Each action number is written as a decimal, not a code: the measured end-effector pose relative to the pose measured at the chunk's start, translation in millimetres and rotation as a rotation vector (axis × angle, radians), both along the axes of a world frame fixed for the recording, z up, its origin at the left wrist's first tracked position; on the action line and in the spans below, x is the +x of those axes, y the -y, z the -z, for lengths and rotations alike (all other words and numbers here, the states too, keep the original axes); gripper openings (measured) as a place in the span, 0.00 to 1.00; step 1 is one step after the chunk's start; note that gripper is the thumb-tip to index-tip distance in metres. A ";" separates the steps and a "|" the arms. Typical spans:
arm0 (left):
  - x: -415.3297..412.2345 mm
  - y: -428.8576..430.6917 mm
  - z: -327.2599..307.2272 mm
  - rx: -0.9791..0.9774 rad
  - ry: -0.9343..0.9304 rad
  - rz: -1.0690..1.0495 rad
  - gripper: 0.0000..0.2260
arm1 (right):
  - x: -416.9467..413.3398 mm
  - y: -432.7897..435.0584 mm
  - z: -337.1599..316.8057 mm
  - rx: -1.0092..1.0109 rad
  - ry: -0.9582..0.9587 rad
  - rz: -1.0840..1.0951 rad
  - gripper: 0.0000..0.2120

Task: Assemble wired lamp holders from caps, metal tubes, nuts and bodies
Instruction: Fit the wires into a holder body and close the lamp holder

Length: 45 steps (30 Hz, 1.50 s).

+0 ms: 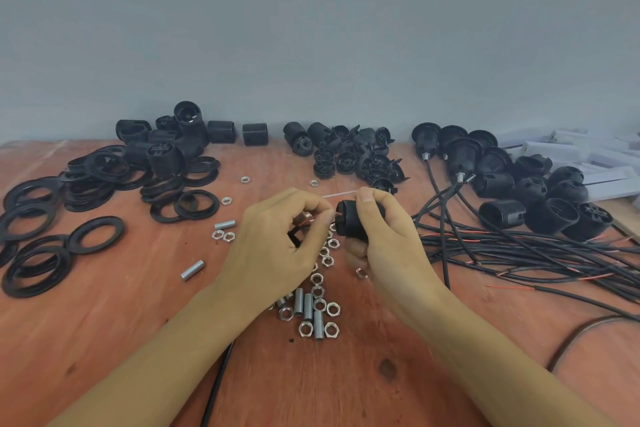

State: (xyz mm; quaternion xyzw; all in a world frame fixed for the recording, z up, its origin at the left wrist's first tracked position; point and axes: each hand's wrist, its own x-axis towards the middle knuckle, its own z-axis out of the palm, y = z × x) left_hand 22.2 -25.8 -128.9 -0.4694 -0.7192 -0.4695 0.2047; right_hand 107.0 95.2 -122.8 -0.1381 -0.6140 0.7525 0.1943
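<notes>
My right hand point(384, 236) grips a black threaded lamp-holder body point(348, 218) above the middle of the wooden table point(114, 329). My left hand point(280, 239) pinches thin wire ends at the body's open left end; a red strand shows between my fingers. A black cable point(216, 388) runs from under my left forearm toward the front edge. A thin white strand point(341, 193) sticks out above the body. Nuts point(320, 305) and short metal tubes point(298, 302) lie in a loose heap below my hands. Black caps point(356, 156) are piled behind.
Black rings point(95, 236) spread over the left side, with threaded bodies point(166, 146) behind them. Finished wired holders point(512, 184) and a tangle of black cables point(526, 253) fill the right. White boxes point(588, 156) sit at the far right by the wall.
</notes>
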 end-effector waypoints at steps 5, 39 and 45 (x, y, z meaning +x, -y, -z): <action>-3.1 0.7 2.9 -0.023 -0.054 0.037 0.04 | -0.2 1.4 0.7 0.033 -0.001 0.023 0.10; 7.0 -4.6 -5.3 0.084 0.470 0.167 0.30 | 2.7 -23.2 -8.7 0.468 -0.310 0.247 0.16; 10.9 -4.9 -6.6 0.005 -0.081 0.026 0.26 | 4.9 -19.8 -7.5 0.549 -0.326 0.249 0.16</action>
